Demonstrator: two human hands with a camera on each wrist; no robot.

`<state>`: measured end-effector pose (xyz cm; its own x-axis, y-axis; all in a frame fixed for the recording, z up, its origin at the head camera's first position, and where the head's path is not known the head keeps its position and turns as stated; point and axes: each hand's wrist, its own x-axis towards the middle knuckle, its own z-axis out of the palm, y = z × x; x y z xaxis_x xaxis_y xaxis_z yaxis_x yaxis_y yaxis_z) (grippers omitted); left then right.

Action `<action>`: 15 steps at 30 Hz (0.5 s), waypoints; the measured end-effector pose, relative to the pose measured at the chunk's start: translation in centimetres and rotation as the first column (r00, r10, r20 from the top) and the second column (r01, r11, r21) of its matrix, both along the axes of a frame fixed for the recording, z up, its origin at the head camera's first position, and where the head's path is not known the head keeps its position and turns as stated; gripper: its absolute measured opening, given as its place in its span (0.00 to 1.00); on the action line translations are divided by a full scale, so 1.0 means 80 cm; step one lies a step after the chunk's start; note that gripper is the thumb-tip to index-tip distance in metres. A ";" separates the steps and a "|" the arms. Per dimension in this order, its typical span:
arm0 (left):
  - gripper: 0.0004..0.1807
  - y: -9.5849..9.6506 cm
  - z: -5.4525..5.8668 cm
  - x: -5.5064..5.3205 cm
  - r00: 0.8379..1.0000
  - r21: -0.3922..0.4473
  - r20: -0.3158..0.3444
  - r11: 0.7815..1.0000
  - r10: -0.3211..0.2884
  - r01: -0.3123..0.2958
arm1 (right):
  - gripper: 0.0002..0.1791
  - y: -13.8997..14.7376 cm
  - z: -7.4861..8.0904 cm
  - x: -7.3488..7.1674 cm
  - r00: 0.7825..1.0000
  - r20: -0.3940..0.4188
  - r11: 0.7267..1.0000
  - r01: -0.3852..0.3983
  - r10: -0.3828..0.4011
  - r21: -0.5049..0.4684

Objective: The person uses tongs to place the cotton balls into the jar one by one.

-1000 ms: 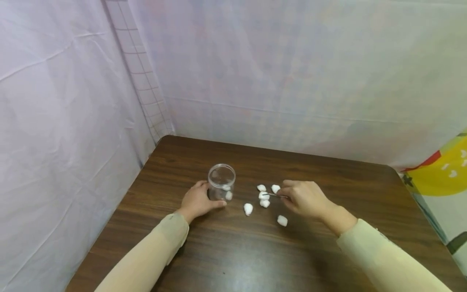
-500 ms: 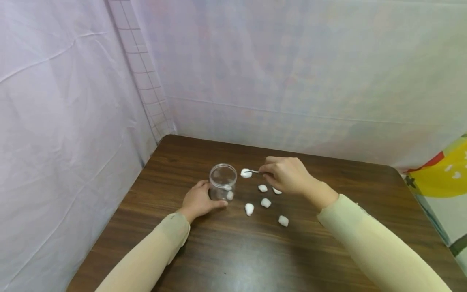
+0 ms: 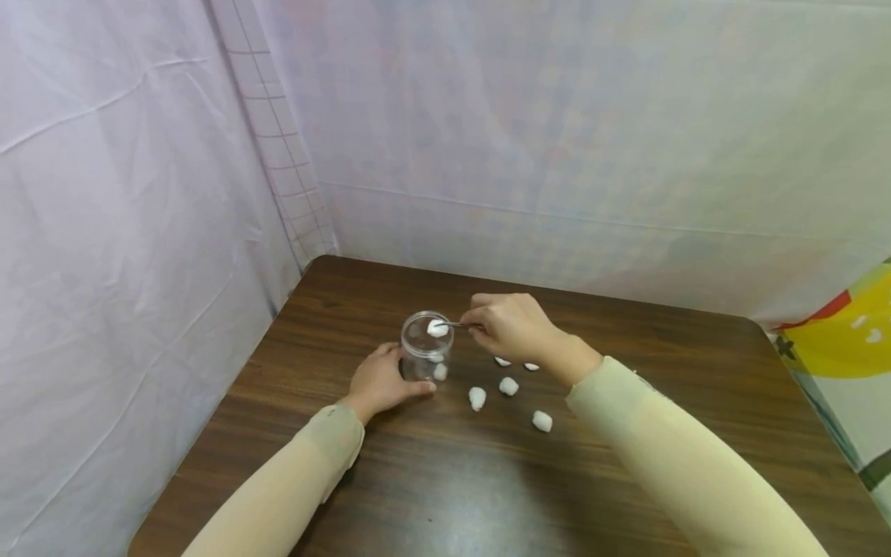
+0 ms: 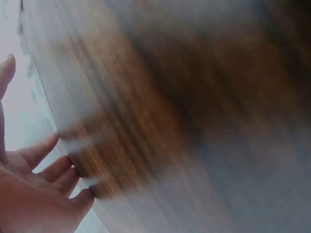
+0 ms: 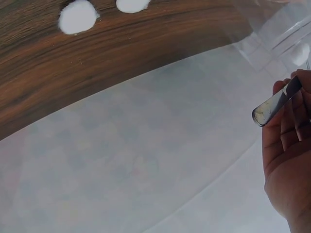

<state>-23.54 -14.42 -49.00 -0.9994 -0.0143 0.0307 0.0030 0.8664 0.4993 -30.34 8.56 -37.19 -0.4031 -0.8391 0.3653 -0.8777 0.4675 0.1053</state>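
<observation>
My left hand point(image 3: 383, 381) holds a clear plastic jar point(image 3: 416, 357) low on its side, thumb in front. White cotton balls point(image 3: 440, 372) show through the jar wall. With its fingers my right hand point(image 3: 511, 325) pinches metal tweezers point(image 3: 455, 324), whose tips hold a cotton ball point(image 3: 437, 329) at the jar's mouth; whether it is inside the rim I cannot tell. The butt end of the tweezers point(image 5: 277, 103) sticks out from the fingers in the right wrist view. In the left wrist view the left hand point(image 4: 43, 184) is visible, but the jar cannot be made out.
Several loose cotton balls point(image 3: 509, 386) lie on the dark wooden table point(image 3: 376, 495), right of the jar and partly under the right forearm. White curtains point(image 3: 557, 155) hang behind the table and along its left side.
The right hand has lifted a cotton ball off the small group with the tweezers and carried it left to the jar's mouth. The left hand and jar have stayed in place.
</observation>
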 end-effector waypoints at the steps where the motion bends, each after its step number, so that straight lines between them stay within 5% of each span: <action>1: 0.48 0.000 0.000 0.000 1.000 -0.001 -0.001 1.000 0.000 0.000 | 0.09 -0.001 -0.001 0.000 1.000 0.003 1.000 -0.001 0.001 0.003; 15: 0.48 0.002 -0.001 0.001 1.000 -0.007 0.001 1.000 0.005 -0.005 | 0.09 -0.007 -0.015 0.002 1.000 0.012 0.999 -0.023 0.023 0.043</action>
